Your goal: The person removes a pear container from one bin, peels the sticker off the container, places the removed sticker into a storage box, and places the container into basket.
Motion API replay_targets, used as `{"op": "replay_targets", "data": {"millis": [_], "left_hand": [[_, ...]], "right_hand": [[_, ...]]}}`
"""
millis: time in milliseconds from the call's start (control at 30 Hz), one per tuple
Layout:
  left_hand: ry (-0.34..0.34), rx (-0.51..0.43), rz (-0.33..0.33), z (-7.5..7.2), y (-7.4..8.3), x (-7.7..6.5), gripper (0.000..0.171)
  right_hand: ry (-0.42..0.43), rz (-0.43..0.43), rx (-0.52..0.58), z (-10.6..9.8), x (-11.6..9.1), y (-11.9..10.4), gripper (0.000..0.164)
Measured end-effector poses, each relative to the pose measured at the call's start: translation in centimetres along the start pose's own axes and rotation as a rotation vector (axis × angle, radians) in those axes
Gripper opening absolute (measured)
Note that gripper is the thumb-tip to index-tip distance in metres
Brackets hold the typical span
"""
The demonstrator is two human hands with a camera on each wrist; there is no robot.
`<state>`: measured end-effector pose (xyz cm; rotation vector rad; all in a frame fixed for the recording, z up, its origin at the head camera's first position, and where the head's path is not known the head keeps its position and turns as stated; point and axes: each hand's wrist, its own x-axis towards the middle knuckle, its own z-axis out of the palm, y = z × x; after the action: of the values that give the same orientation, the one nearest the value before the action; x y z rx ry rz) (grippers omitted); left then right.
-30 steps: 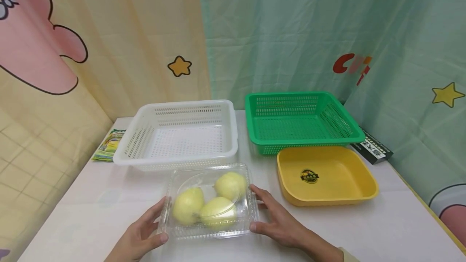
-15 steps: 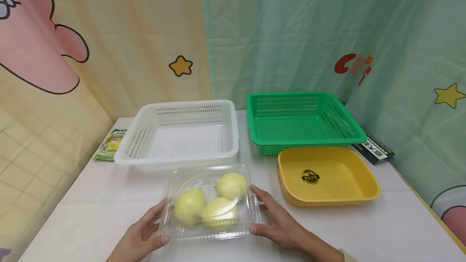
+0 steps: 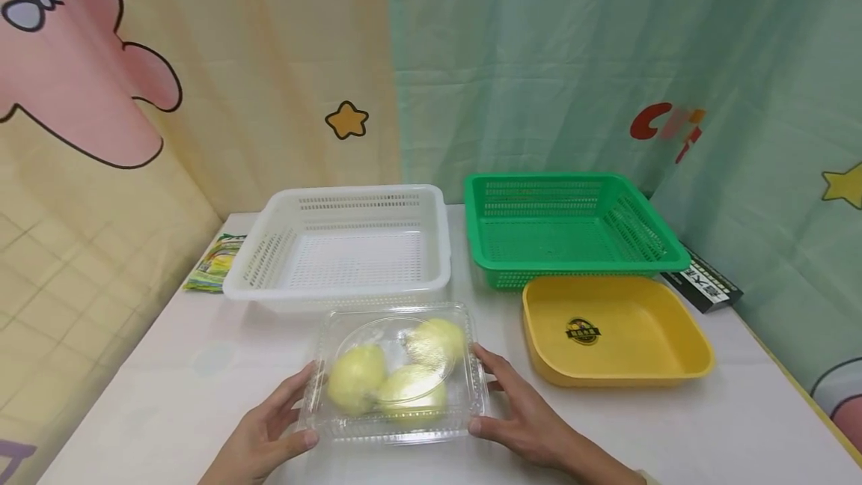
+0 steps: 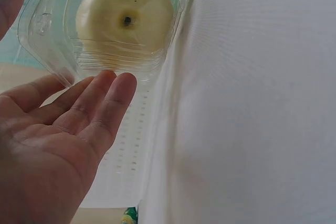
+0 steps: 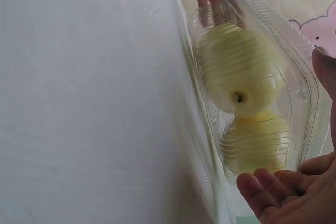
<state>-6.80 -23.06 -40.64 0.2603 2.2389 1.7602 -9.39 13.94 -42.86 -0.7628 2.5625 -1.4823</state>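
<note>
Head view shifts left; clear box (image 3: 397,436) stays put. L hand (image 3: 266,429) + R hand (image 3: 515,410): fingers wide at sides. Even pressure prob best.

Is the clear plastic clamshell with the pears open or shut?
Shut: the clear plastic clamshell has its lid down over all three pears in the head view. Whether it's snapped tight, I cannot tell.

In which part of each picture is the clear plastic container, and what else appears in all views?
Head: clear plastic container at lower centre, between left hand and right hand.
Left wrist: the container is at upper left, cut by the top edge.
Right wrist: the container is right of centre, running from upper to lower part.
Shared landmark: the white tabletop, visible in all three.
</note>
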Motion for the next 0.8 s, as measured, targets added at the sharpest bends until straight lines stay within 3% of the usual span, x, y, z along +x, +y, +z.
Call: {"op": "replay_targets", "data": {"millis": [367, 500, 800], "left_hand": [[0.026, 0.065, 0.119, 0.4, 0.1, -0.2, 0.068], [0.041, 0.081, 0.122, 0.5, 0.3, -0.5, 0.067], [0.030, 0.086, 0.122, 0.5, 0.8, -1.0, 0.066]], "right_hand": [[0.013, -0.016, -0.016, -0.1, -0.4, -0.4, 0.089], [0.017, -0.029, -0.038, -0.1, -0.6, -0.5, 0.087], [0.020, 0.046, -0.039, -0.5, -1.1, -1.2, 0.088]]}}
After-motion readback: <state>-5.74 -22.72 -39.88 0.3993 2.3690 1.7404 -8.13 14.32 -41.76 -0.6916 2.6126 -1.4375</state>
